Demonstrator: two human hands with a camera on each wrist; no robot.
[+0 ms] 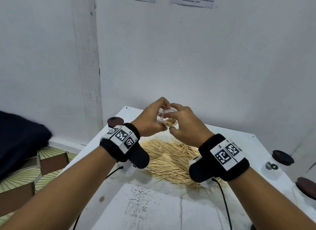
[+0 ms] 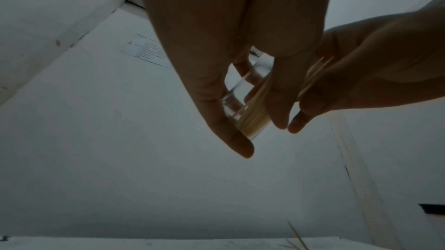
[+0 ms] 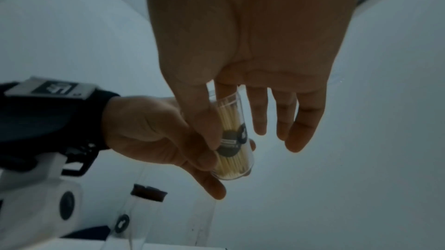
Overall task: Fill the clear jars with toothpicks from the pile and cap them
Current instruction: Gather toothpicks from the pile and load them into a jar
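Both hands are up over the table (image 1: 171,204); the left hand (image 1: 150,120) wraps its fingers round a clear jar (image 1: 168,120), tipped so its open mouth faces the person; the right hand (image 1: 185,125) pinches at the jar's rim, thumb low and fingers over the top, and from the left wrist view it seems to be feeding toothpicks (image 2: 315,75) in, though how many it holds I cannot tell. The jar is already partly full of sticks (image 3: 231,139); it bears a dark round sticker (image 3: 230,142) on its side. The pile (image 1: 169,161) lies spread on the table below the wrists; three capped jars stand by, one at the far left (image 1: 114,122) and two at the right edge (image 1: 277,163).

The jar looks light, stiff and smooth, likely slippery; best held round the middle of the wall, as now, leaving the mouth free. The toothpicks are thin and light, easily scattered or snapped; a loose bundle pinched near its middle should slide in straightest. Capping is not yet done.
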